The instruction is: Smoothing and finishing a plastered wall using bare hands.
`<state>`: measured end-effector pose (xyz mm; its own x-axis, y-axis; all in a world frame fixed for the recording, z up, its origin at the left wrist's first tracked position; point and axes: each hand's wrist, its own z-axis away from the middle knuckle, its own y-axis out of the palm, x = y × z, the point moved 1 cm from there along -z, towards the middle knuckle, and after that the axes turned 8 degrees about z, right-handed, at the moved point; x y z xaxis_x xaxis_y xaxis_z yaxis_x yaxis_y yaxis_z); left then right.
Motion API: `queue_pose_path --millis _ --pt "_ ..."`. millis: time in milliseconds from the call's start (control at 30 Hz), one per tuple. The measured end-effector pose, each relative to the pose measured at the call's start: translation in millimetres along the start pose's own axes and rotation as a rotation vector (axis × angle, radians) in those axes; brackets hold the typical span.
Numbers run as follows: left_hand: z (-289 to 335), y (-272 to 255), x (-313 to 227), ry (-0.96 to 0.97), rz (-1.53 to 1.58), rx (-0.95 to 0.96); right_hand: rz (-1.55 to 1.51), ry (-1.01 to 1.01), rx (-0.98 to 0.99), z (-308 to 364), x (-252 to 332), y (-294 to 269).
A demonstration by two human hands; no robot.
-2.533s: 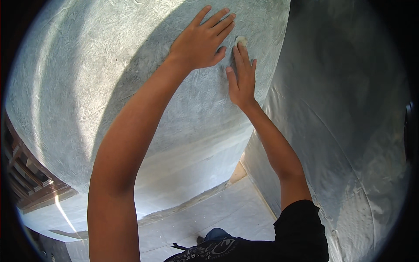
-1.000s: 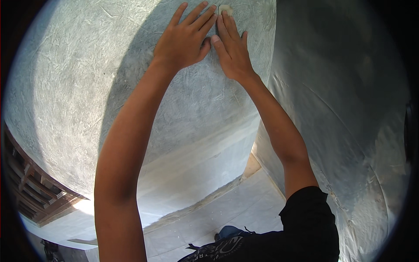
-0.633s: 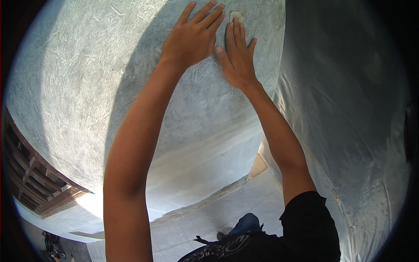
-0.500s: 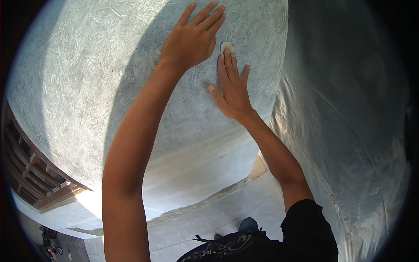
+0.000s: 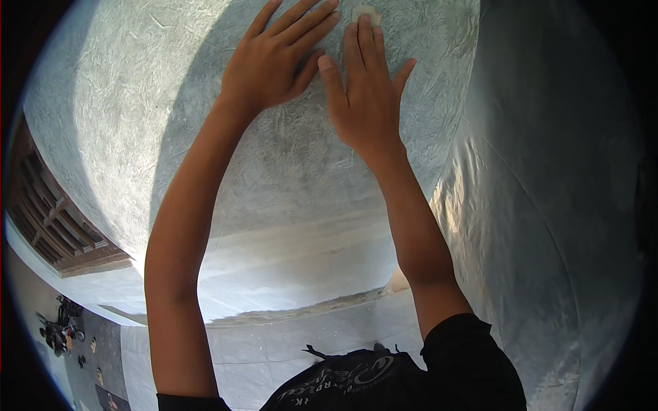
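My left hand (image 5: 264,72) lies on a grey plaster wall (image 5: 274,164) with a rough, streaked surface, its fingers stretched out and holding nothing. Close beside it, my right hand (image 5: 363,89) presses a small pale, flat pad (image 5: 367,14) against the wall under the tips of its middle fingers. The thumb and little finger spread away from that pad. Most of the pad shows above the fingertips; whether it is sandpaper or a sponge I cannot tell. Both arms reach upward, and the thumb of the right hand is near the left hand's thumb.
Grey plastic sheeting (image 5: 534,205) hangs at the right of the wall. A brown wooden window frame (image 5: 55,212) is at the left. Below, the floor (image 5: 260,346) has a pale covering. What looks like a motorcycle (image 5: 65,322) stands at the lower left.
My right hand has slid up the wall with the pale pad under its fingers. My left hand has shifted slightly up and left in view, and the camera view has tilted somewhat.
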<state>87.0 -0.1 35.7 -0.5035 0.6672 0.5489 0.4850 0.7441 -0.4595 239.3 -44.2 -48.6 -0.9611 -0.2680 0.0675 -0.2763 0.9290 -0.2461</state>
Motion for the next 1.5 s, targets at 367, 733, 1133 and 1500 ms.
queue_pose_path --millis 367,733,1133,1500 --pt "-3 -1 -3 -0.033 0.029 -0.041 -0.118 -0.037 -0.109 -4 -4 11" --pt "-1 -1 -4 -0.016 0.042 -0.062 -0.077 -0.019 -0.086 5 -10 9" --pt "8 -3 -3 -0.025 -0.006 -0.038 -0.123 -0.001 0.100 65 8 13" --pt "3 -2 -2 -0.023 -0.018 -0.047 -0.083 -0.028 0.160 58 8 1"
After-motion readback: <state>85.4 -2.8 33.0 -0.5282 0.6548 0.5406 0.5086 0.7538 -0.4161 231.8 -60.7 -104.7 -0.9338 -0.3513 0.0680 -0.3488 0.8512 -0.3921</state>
